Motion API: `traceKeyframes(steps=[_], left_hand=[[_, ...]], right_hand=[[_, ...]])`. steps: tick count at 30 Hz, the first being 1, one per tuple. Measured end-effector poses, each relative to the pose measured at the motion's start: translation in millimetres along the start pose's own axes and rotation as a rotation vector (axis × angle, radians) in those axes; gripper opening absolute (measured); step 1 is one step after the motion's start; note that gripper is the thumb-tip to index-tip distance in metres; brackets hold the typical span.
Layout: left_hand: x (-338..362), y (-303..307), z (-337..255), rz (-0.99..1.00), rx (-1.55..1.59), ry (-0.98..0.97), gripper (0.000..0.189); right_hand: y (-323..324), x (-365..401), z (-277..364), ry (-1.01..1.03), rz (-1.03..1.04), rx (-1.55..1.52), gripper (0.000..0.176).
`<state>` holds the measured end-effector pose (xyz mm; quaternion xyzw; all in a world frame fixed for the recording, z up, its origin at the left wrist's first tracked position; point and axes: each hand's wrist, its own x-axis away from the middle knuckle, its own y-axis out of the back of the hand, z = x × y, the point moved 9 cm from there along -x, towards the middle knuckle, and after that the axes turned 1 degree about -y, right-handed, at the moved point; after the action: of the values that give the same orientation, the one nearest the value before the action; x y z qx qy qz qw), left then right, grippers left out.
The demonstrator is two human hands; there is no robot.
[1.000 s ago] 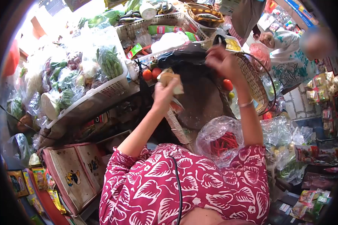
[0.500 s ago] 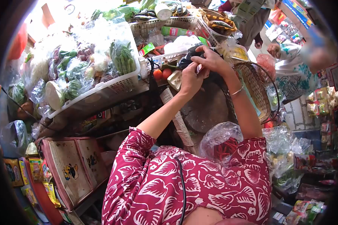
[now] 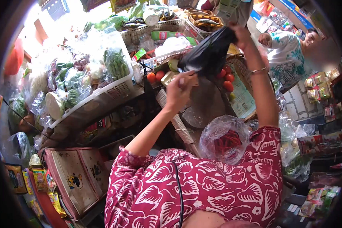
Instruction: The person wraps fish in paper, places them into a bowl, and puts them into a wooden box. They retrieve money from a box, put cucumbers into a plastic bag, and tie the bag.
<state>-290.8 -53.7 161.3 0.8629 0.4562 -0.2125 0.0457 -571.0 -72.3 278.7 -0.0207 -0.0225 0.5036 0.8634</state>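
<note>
A black plastic bag (image 3: 211,51) is stretched out between my two hands above the worktop. My right hand (image 3: 241,37), raised at the far end, is closed on the bag's upper edge. Lower and nearer to me, my left hand (image 3: 180,89) is closed with its fingertips pinched at the bag's near corner. A small tan piece beside those fingers is too small to name. Red tomatoes (image 3: 228,81) lie just under the bag on the right, and two more tomatoes (image 3: 155,76) sit left of my left hand.
A white crate (image 3: 114,89) of bagged vegetables stands left. Behind the bag is another crate (image 3: 155,60) with packets. A clear plastic bag of red chillies (image 3: 230,142) lies near my body. A wicker basket (image 3: 240,62) stands right; a person (image 3: 287,53) is beyond it.
My hands have moved apart, the right one up and to the right, the left one down and left. The black bag, bunched up before, is now spread out between them, and tomatoes show beneath.
</note>
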Motion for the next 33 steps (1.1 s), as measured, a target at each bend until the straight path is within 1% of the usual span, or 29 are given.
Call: traceKeyframes(steps=[1, 2, 3, 4, 5, 6, 7, 8, 9, 10, 11, 12, 13, 14, 15, 16, 17, 18, 20, 21, 22, 23, 24, 25, 26, 27, 29, 32, 33], left_hand=[[4.1, 12.7, 16.9, -0.003, 0.144, -0.003, 0.02], [11.4, 33.8, -5.8, -0.027, 0.069, 0.021, 0.012], [20.3, 59.9, 8.7, -0.127, 0.163, 0.0, 0.006], [29.7, 95.4, 46.7, -0.251, 0.058, 0.07, 0.007], [42.4, 111.7, 45.3, -0.311, 0.329, 0.189, 0.009], [56.4, 131.8, 48.4, -0.355, 0.406, 0.296, 0.017], [68.3, 153.8, 48.5, -0.49, 0.449, 0.333, 0.018], [79.5, 175.8, 51.8, -0.528, 0.444, 0.35, 0.02], [90.1, 191.9, 38.7, -0.592, 0.481, 0.336, 0.022], [102.5, 217.5, 40.8, -0.607, 0.498, 0.296, 0.026], [117.9, 238.0, 33.8, -0.751, 0.467, 0.3, 0.03], [134.6, 260.8, 37.7, -0.722, 0.655, 0.243, 0.031], [155.7, 289.6, 39.3, -0.776, 0.729, 0.24, 0.029], [183.3, 324.9, 40.0, -0.828, 0.705, 0.236, 0.025], [215.8, 353.9, 26.6, -1.0, 0.582, 0.23, 0.018], [251.7, 381.9, 19.1, -1.143, 0.611, 0.177, 0.015], [279.3, 410.6, 12.3, -1.169, 0.575, 0.145, 0.013], [317.5, 432.2, -2.1, -1.218, 0.518, 0.108, 0.024], [372.3, 447.0, -46.2, -1.407, 0.443, 0.013, 0.042], [437.3, 502.0, -39.2, -1.506, 0.364, 0.043, 0.051], [444.1, 470.0, -72.8, -1.742, 0.351, 0.098, 0.05], [457.4, 467.1, -90.4, -1.774, 0.335, 0.11, 0.05], [469.1, 474.5, -101.7, -1.717, 0.277, 0.065, 0.05], [482.6, 499.4, -95.4, -1.61, 0.305, -0.002, 0.05], [479.8, 501.1, -94.9, -1.516, 0.398, -0.08, 0.048], [471.7, 488.9, -102.0, -1.539, 0.388, -0.137, 0.045], [470.3, 487.3, -95.8, -1.544, 0.398, -0.218, 0.037], [444.6, 455.6, -102.0, -1.528, 0.53, -0.218, 0.038], [440.7, 439.5, -102.4, -1.519, 0.481, -0.163, 0.039]], right_hand=[[17.2, 0.0, 25.8, 0.026, -0.028, -0.028, 0.015], [32.7, 6.5, 56.6, 0.093, -0.031, -0.038, 0.015], [47.0, 13.5, 84.0, 0.165, -0.03, -0.035, 0.015], [61.3, 22.4, 116.6, 0.236, -0.035, -0.019, 0.015], [73.2, 33.3, 142.7, 0.306, -0.046, 0.002, 0.015], [86.7, 42.2, 166.2, 0.366, -0.07, 0.038, 0.015], [99.5, 51.9, 188.7, 0.423, -0.11, 0.08, 0.015], [114.5, 58.5, 208.0, 0.476, -0.156, 0.136, 0.015], [133.5, 64.9, 225.0, 0.518, -0.213, 0.208, 0.016], [154.5, 68.6, 237.2, 0.55, -0.277, 0.289, 0.016], [177.9, 69.2, 245.7, 0.568, -0.338, 0.376, 0.016], [198.7, 70.1, 248.7, 0.577, -0.394, 0.463, 0.016], [221.6, 64.1, 245.7, 0.567, -0.439, 0.559, 0.016], [245.9, 61.8, 243.4, 0.56, -0.478, 0.643, 0.016], [265.7, 55.6, 239.8, 0.545, -0.504, 0.728, 0.016], [286.6, 47.2, 233.9, 0.529, -0.519, 0.798, 0.016], [302.9, 35.7, 221.2, 0.506, -0.523, 0.857, 0.016], [318.8, 20.9, 203.5, 0.483, -0.512, 0.909, 0.016], [335.5, -19.2, 165.3, 0.434, -0.47, 0.986, 0.016], [338.1, -35.8, 148.0, 0.408, -0.458, 1.015, 0.016], [343.5, -49.3, 132.4, 0.382, -0.45, 1.042, 0.017], [344.9, -60.6, 120.2, 0.369, -0.445, 1.063, 0.017], [345.3, -62.7, 108.6, 0.35, -0.453, 1.08, 0.017], [347.9, -65.1, 98.6, 0.339, -0.46, 1.094, 0.017], [345.2, -64.0, 91.0, 0.338, -0.468, 1.108, 0.017], [345.3, -61.6, 87.4, 0.334, -0.471, 1.112, 0.017], [338.3, -62.8, 74.4, 0.332, -0.481, 1.121, 0.017], [335.6, -58.3, 62.0, 0.341, -0.509, 1.13, 0.017], [329.0, -53.5, 55.1, 0.345, -0.519, 1.137, 0.018]])
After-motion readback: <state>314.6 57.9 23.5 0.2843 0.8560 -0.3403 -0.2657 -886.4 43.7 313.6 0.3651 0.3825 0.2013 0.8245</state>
